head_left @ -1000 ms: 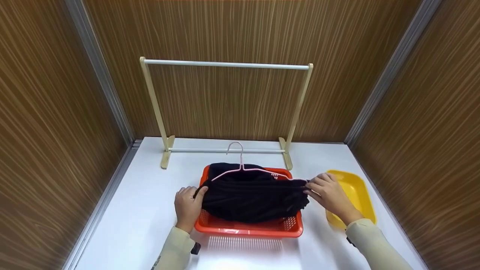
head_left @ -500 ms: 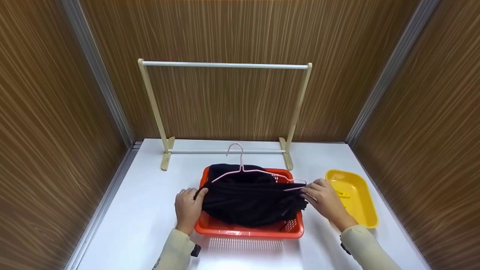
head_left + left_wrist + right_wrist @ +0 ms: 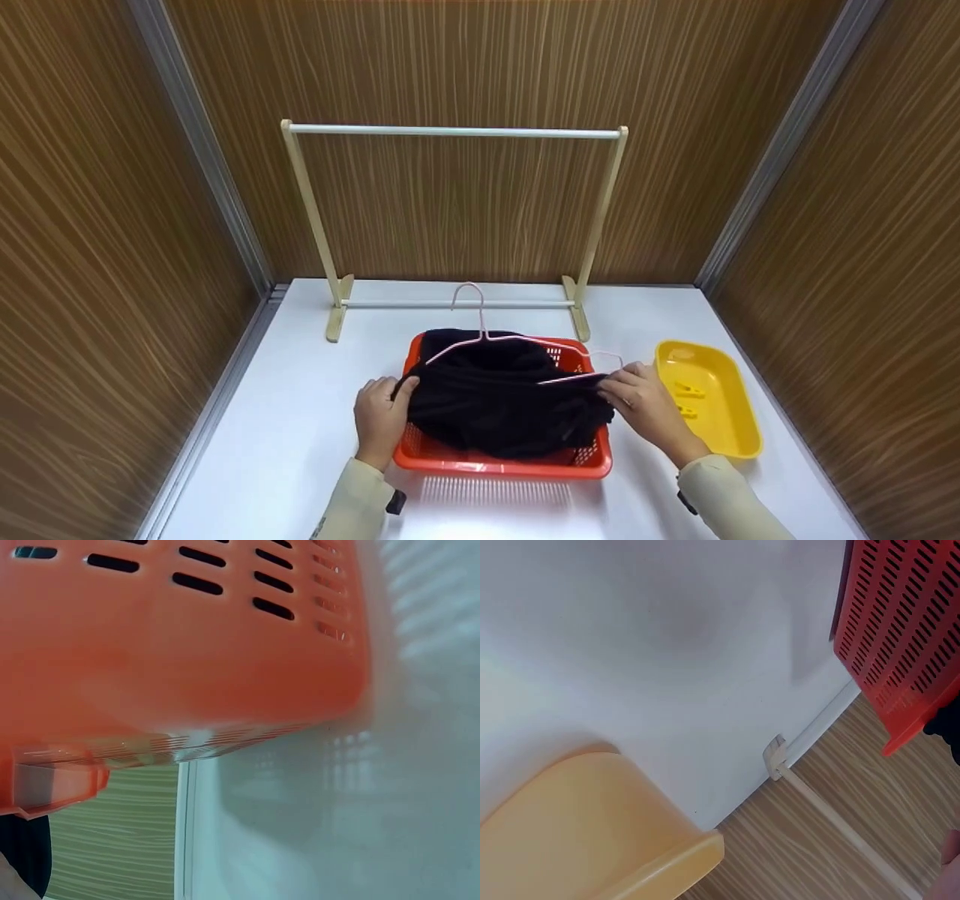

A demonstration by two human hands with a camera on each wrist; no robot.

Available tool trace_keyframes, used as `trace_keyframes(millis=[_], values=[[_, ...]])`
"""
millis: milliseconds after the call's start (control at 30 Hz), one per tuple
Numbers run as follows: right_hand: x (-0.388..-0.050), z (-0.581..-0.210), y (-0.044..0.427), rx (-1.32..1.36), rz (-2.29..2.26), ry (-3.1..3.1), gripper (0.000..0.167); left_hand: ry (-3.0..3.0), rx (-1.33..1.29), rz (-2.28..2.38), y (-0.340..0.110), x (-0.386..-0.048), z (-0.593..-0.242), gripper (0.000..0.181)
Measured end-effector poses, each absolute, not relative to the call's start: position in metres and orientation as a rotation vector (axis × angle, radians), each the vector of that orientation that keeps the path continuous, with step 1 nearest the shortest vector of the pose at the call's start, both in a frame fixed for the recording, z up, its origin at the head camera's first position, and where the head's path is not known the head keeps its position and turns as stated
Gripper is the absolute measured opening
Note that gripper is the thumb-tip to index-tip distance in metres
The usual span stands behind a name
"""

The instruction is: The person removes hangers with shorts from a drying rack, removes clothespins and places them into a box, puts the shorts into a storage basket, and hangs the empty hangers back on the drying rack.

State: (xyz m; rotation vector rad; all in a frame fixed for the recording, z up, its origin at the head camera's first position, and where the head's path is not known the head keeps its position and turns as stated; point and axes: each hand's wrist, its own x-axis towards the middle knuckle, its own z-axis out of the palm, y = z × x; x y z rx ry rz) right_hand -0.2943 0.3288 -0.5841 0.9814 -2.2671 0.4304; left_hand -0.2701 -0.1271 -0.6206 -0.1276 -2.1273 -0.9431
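Black cloth [image 3: 510,416] lies bunched over the red basket [image 3: 510,469], with a pink hanger [image 3: 482,322] at its upper edge, hook pointing to the back. The left hand [image 3: 380,416] pinches the cloth's left end between thumb and fingers. At the cloth's right end the right hand [image 3: 649,405] pinches its edge beside the hanger's right end. Part of the hanger's lower bar shows over the cloth; the rest is hidden. In the left wrist view a sliver of hand [image 3: 11,885] shows by dark cloth [image 3: 28,847]; in the right wrist view, fingertips [image 3: 951,847] appear at the edge.
Behind the basket stands a rack with a white top rail [image 3: 450,131] and wooden legs. A yellow tray [image 3: 731,420] on the right holds yellow clips [image 3: 688,390]. Wood-patterned walls enclose the white table [image 3: 255,450] at the back and sides.
The cloth's right edge has been drawn down, exposing more of the hanger's lower bar. The right hand has shifted slightly left and down, uncovering clips in the tray. The left hand still pinches the cloth.
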Motion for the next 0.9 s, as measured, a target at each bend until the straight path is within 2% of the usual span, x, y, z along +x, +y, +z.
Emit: trace_keyframes(millis=[500, 700, 767, 900], values=[[-0.282, -0.582, 0.318, 0.942, 0.45, -2.359, 0.032, -2.182, -0.108, -0.971, -0.126, -0.27, -0.619, 0.054], [-0.277, -0.584, 0.315, 0.944, 0.465, -2.285, 0.044, -2.184, -0.115, -1.002, -0.126, -0.272, -0.622, 0.052], [-0.276, -0.584, 0.313, 0.876, 0.518, -2.229, 0.041, -2.178, -0.101, -1.008, -0.126, -0.272, -0.623, 0.052], [-0.277, -0.581, 0.305, 0.713, 0.656, -2.087, 0.023, -2.171, -0.093, -0.997, -0.128, -0.273, -0.623, 0.053]])
